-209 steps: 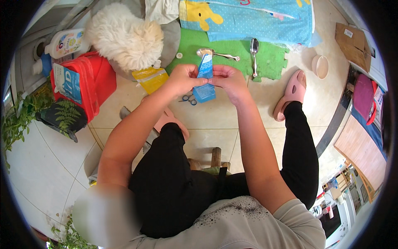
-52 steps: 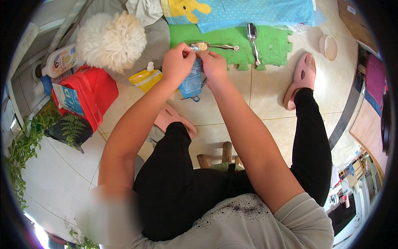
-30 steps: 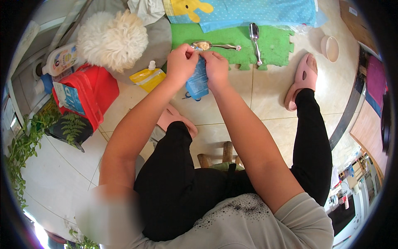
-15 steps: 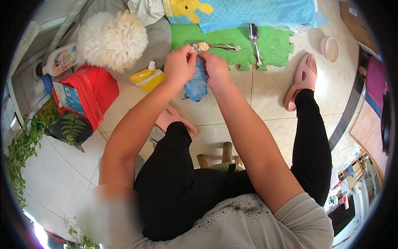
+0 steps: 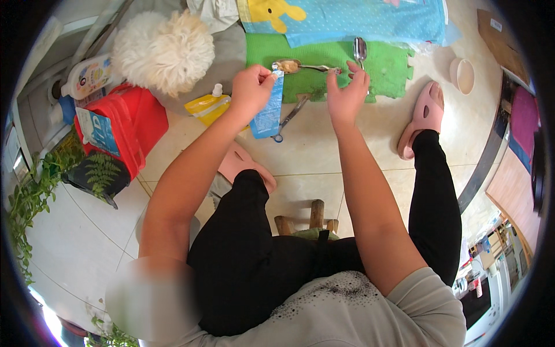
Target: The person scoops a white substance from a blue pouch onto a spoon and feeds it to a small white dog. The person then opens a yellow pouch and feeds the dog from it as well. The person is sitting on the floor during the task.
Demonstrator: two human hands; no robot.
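Note:
My left hand (image 5: pixel 252 91) pinches the top of a flat blue sachet (image 5: pixel 267 118), which hangs down over the floor. Just past the sachet's top lies a spoon (image 5: pixel 312 67) with pale, lumpy food (image 5: pixel 287 66) in its bowl, on a green foam mat (image 5: pixel 312 49). By the end of that spoon's handle is my right hand (image 5: pixel 349 95), thumb and fingers apart and nothing gripped. Beyond its fingers a second metal spoon (image 5: pixel 360 49) rests on the mat, its handle partly hidden. Scissors (image 5: pixel 293 115) with blue handles lie partly behind the sachet.
A fluffy white dog (image 5: pixel 165 52) is at the far left. Near it are a yellow spouted pouch (image 5: pixel 208 109), a red container (image 5: pixel 139 124) and a white bottle (image 5: pixel 89 76). A blue dotted towel (image 5: pixel 358 23) covers the mat's far side. A pale bowl (image 5: pixel 462 76) stands at right.
My right hand has let go of the sachet and moved right, opening beside the spoon's handle. My left hand keeps the sachet, now flatter to view, with the scissors showing more beside it.

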